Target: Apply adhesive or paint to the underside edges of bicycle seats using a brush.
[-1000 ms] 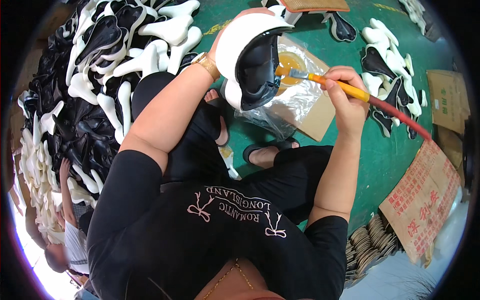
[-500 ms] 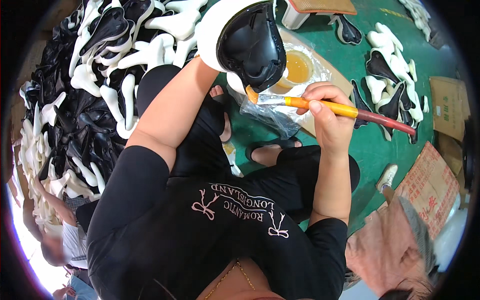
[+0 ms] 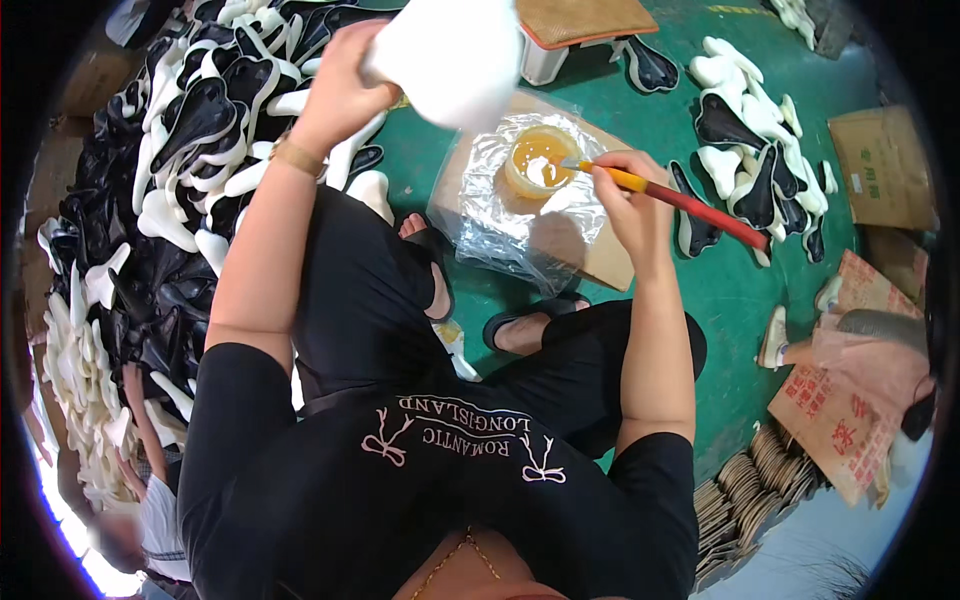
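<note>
My left hand [image 3: 348, 88], raised at the upper left, grips the narrow end of a white foam bicycle saddle [image 3: 455, 60]. The saddle's smooth white side faces me, so its other side is hidden. In my right hand [image 3: 638, 195] is a paintbrush [image 3: 700, 208] with a yellow and red handle, held between thumb and fingers. Its bristle end dips into a round tub [image 3: 514, 178] of amber liquid, which looks like glue. The tub stands on clear plastic [image 3: 483, 210] over a cardboard piece [image 3: 605, 262], between my feet and the stool.
Black and white saddle parts [image 3: 200, 130] are heaped at the left. A smaller group [image 3: 745, 120] lies on the green floor at the right, near a cardboard box [image 3: 880, 165]. A stool [image 3: 585, 20] stands ahead. Another person's arm [image 3: 145, 425] reaches in at lower left; someone's shoe [image 3: 772, 337] shows right.
My right hand has brought the brush from the saddle's edge into the tub. My left hand has moved up and left, turning the saddle's black hollow side out of sight.
</note>
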Motion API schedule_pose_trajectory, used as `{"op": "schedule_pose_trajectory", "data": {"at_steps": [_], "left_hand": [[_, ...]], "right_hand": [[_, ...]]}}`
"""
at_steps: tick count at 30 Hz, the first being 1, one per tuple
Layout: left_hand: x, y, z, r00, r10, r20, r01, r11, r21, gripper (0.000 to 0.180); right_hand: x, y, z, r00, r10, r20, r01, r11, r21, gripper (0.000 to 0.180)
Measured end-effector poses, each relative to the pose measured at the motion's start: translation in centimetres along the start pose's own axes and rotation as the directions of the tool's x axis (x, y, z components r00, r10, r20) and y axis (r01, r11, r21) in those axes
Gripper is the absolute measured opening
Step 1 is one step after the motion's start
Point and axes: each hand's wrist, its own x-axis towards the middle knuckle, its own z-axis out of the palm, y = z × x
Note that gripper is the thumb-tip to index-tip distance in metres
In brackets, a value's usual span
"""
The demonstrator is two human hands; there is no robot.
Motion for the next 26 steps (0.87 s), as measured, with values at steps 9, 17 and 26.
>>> {"op": "schedule_pose_trajectory", "data": {"at_steps": [9, 17, 26], "left_hand": [[-2.2, 3.4, 0.0, 0.997, 0.013, 0.081, -0.042, 0.933, 0.358, 0.046], [-1.9, 7.7, 1.9, 0.991, 0.104, 0.087, -0.126, 0.944, 0.306, 0.044], [-1.4, 8.7, 1.8, 0.993, 0.097, 0.060, -0.111, 0.940, 0.322, 0.047]], "right_hand": [[0.9, -2.3, -2.5, 0.978, 0.133, -0.158, -0.023, 0.831, 0.556, 0.010], [1.5, -4.3, -1.0, 0.981, -0.194, -0.026, 0.196, 0.969, 0.153, 0.007], [1.4, -3.9, 0.0, 0.955, -0.296, 0.000, 0.293, 0.944, 0.153, 0.018]]}}
